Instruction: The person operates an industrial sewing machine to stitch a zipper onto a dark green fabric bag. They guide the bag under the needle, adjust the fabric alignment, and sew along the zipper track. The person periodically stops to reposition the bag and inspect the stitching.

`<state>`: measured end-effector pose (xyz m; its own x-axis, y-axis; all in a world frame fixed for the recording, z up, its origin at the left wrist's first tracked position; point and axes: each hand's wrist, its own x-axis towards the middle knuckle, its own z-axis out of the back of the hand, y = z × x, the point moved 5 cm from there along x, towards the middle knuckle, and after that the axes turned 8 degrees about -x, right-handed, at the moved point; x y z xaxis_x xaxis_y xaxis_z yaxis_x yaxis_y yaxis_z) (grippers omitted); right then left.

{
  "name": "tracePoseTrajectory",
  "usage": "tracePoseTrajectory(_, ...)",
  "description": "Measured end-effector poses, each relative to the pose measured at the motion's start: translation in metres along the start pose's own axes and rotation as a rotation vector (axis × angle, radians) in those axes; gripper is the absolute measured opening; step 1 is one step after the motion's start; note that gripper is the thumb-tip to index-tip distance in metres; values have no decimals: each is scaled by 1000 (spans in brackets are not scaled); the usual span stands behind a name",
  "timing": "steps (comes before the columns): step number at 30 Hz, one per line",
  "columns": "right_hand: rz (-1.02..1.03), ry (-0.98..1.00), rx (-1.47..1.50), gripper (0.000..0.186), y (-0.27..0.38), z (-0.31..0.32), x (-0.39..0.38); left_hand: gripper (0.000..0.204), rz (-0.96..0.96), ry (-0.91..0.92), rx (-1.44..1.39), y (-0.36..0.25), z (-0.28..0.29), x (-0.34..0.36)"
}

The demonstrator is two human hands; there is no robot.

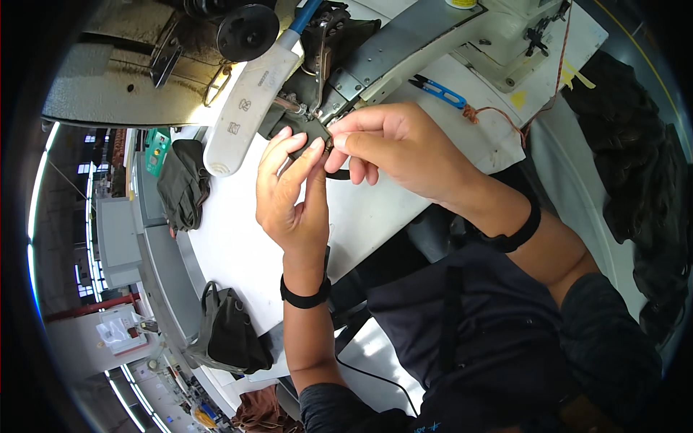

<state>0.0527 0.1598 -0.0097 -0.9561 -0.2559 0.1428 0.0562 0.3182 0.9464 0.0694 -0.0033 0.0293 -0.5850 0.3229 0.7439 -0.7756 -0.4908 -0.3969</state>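
The white work table (238, 245) fills the centre of the view, and the sewing machine (462, 36) lies across its upper part, tilted by the camera angle. Dark garments are heaped at the right edge (642, 180), a second dark bundle (184, 184) rests at the table's left edge, and a dark bag (229, 333) sits lower down on the left. A white curved guard (249, 101) extends from the machine toward the hands. The right hand (404, 148) is positioned just below the needle area, thumb and forefinger pressed together, pinching the small dark fabric piece (312, 131) at its edge. The left hand (294, 198) faces it, fingers extended and close together, fingertips touching the same piece from the left (each wrist carries a black band). The fabric piece sits directly at the presser foot (315, 112), between both hands. Blue thread snips (439, 91) lie on the machine bed, well apart from the hands.
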Motion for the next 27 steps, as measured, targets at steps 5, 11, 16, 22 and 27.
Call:
tracePoseTrajectory(5,-38,14,89,29,-6,-1,-1,35,1,8,4,2,-2,-3)
tracePoseTrajectory(11,9,3,64,29,-10,2,4,37,49,-6,-14,0,-3,-2)
tracePoseTrajectory(16,1,3,33,29,-11,2,4,39,37,17,18,-3,-4,-3)
tracePoseTrajectory(22,-15,-18,13,25,-10,-1,6,35,-20,56,150,-16,0,5)
tracePoseTrajectory(27,-13,-30,-24,20,-7,-4,7,31,37,31,135,-19,3,13)
